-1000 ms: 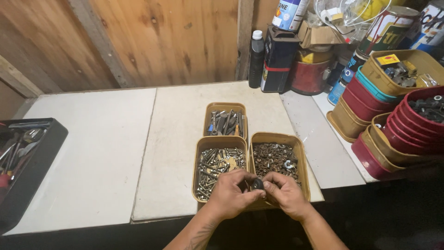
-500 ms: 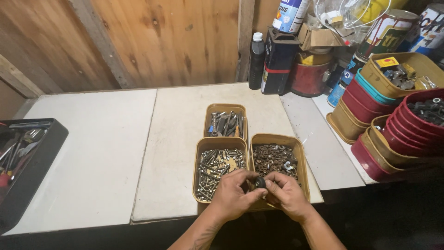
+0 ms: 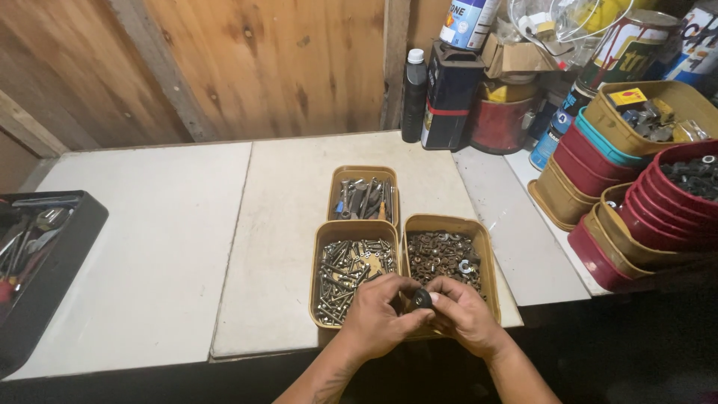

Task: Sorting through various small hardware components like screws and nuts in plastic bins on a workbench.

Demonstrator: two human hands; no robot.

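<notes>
Both hands meet at the near edge of the white workbench [image 3: 149, 247]. The left hand [image 3: 378, 318] and the right hand [image 3: 467, 314] have their fingers curled in, and between the fingertips [image 3: 434, 298] sits a small dark round part [image 3: 422, 299], pinched from both sides; what kind of part it is cannot be told. Just beyond the left fingers lies a tan tub of silver bolts and screws [image 3: 351, 265]. Just beyond the right fingers lies a tan tub of rusty nuts and washers [image 3: 447, 254]. Farther past both stands a 3rd tan tub of longer metal pieces [image 3: 364, 196]. Well to the left of the fingers is a black tool tray [image 3: 45, 262]; to the right, stacked red and tan tubs [image 3: 643, 217].
</notes>
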